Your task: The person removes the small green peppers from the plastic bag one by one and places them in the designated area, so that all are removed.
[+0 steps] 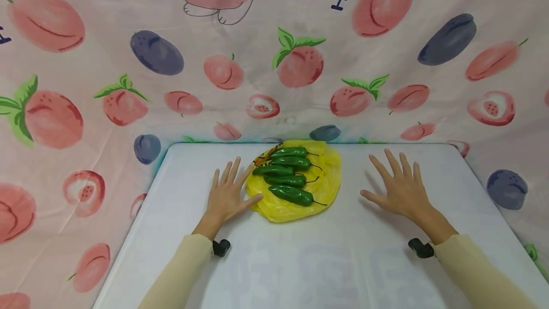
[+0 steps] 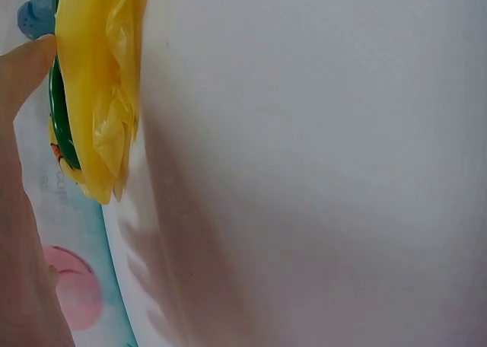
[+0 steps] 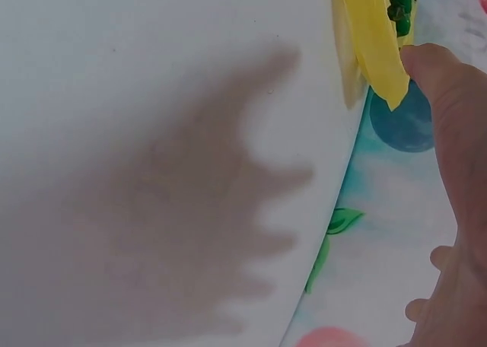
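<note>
Several green peppers (image 1: 291, 194) with thin stems lie in a rough column on a yellow plastic bag (image 1: 330, 175), near the back of the white table. Just left of the bag is my left hand (image 1: 225, 199), fingers spread and straight, its thumb overlapping the bag's edge in the head view. My right hand (image 1: 401, 192) hovers to the right of the bag with fingers fanned out, apart from it and holding nothing. In the right wrist view its shadow falls on the table beneath. The left wrist view shows the yellow bag (image 2: 99, 81) from the side, with a pepper along its edge.
The white table (image 1: 326, 261) ends at the back against a pink cloth (image 1: 266, 32) printed with peaches and plums, which also hangs at both sides. A small black device (image 1: 220, 248) sits at the left wrist and another (image 1: 421, 248) at the right.
</note>
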